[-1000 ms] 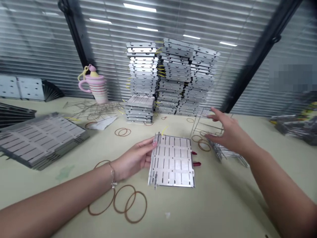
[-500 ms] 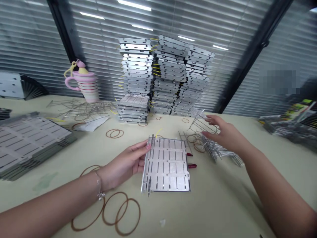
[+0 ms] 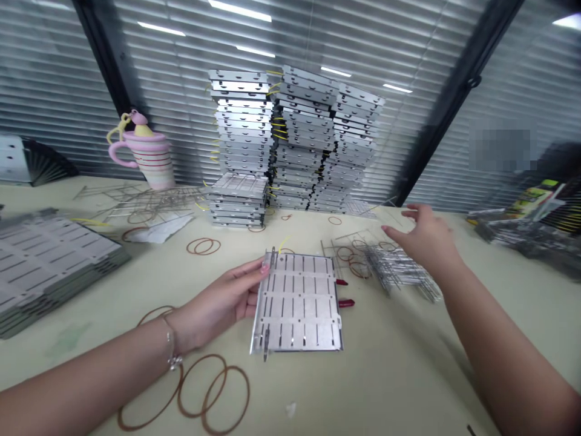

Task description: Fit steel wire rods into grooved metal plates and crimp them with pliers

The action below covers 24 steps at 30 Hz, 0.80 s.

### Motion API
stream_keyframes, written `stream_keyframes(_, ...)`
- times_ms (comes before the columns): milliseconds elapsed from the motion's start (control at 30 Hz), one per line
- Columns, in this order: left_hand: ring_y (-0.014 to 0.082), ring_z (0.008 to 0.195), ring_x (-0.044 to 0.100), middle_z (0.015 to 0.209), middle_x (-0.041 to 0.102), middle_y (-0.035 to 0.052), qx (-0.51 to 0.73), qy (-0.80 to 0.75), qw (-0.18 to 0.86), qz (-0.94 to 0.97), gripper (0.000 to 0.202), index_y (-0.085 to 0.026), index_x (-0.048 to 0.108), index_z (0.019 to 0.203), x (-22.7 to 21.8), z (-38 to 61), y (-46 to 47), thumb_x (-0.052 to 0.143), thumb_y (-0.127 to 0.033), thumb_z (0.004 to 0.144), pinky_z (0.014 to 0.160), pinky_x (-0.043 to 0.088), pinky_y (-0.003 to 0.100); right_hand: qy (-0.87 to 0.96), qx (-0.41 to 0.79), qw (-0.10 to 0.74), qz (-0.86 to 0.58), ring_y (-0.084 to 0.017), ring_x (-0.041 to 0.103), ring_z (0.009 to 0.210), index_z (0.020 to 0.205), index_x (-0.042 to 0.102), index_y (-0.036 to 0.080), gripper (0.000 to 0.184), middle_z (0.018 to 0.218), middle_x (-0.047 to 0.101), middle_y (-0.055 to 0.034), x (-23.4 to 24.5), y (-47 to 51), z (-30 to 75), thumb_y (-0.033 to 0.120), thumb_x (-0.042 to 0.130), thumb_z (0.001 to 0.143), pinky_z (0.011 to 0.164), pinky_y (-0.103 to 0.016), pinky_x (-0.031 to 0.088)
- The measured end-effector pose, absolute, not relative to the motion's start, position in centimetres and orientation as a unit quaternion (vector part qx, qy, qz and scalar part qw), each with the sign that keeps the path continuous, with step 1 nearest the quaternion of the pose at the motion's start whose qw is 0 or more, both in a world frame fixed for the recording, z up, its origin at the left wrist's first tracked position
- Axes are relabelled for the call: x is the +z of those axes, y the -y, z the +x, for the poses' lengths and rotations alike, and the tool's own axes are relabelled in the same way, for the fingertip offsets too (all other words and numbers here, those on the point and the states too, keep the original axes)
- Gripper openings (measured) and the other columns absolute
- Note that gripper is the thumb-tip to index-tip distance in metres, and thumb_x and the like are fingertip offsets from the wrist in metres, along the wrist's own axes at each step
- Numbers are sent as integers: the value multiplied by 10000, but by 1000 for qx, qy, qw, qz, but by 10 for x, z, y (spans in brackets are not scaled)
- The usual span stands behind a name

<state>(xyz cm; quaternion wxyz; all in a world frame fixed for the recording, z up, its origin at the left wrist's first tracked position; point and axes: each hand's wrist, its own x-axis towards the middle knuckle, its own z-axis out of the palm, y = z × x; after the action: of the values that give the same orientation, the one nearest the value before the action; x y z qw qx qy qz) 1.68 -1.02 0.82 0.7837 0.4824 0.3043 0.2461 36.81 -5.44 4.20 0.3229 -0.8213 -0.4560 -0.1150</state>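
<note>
Leftward, a low pile of slotted metal plates (image 3: 54, 260) lies on the pale worktop (image 3: 385, 375), with a pink striped mug (image 3: 145, 157) behind it and tangled wire frames (image 3: 140, 203) to its right. Brown rubber bands (image 3: 203, 356) lie loose just below the left hand (image 3: 218, 297), which grips the left edge of a single slotted metal plate (image 3: 297, 303). That plate lies flat on the worktop, near the middle of the view. Behind it rise tall stacks of metal trays (image 3: 308, 145) threaded with yellow wires. Two red-tipped pieces (image 3: 345, 301) protrude just beside the plate's right edge. Farther right lies a wire rack (image 3: 399, 272); the right hand (image 3: 429, 236) is held open, fingers spread, just beyond it and not touching it.
</note>
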Motion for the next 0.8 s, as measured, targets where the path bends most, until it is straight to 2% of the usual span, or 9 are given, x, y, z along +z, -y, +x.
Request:
stream_keyframes(67,215,922,636,1125,657,115,247,-295,787,482,416,-203,573,1235,10,17,10,610,-361,852,791,490,327,457,-148,347,-806,-359,507,1133,1223,421,226,645,1180,616,-94,44,56,364,528,632,693,967,-569,318)
stream_keyframes(167,213,919,640,1132,657,123,250,-289,790,479,398,-201,578,1237,12,18,12,603,-328,861,779,488,313,529,-154,404,-730,-306,530,1121,1240,423,231,596,1237,572,-100,44,61,338,503,610,743,958,-492,381)
stream_keyframes(233,181,864,643,1122,663,106,261,-292,785,480,380,-211,582,1232,11,19,14,603,-306,864,758,496,292,609,-129,387,-680,-303,524,1138,1264,423,237,616,1268,552,-98,41,67,310,507,624,747,936,-473,411)
stream_keyframes(367,145,814,636,1096,673,74,294,-295,775,476,402,-248,561,1255,7,21,19,615,-298,860,746,506,275,729,-116,306,-601,-331,494,1166,1344,366,270,693,1349,495,-92,30,85,259,520,634,755,916,-516,405)
stream_keyframes(500,172,870,635,1117,663,75,308,-287,770,480,448,-257,533,1290,5,21,23,621,-312,854,799,506,313,802,-148,269,-512,-295,512,1100,1368,336,217,675,1235,564,-127,19,94,241,412,634,795,886,-482,401)
stream_keyframes(600,186,890,630,1121,660,72,311,-278,767,487,462,-267,522,1303,6,21,24,618,-321,855,825,502,346,813,-145,265,-498,-289,505,1079,1355,353,193,667,1161,589,-138,11,93,239,405,641,792,861,-458,411)
stream_keyframes(800,191,865,625,1112,657,81,312,-283,768,483,479,-266,517,1312,5,22,23,626,-315,848,806,507,368,814,-112,284,-495,-272,494,1067,1365,333,227,681,1158,577,-122,4,95,230,385,649,784,874,-454,433)
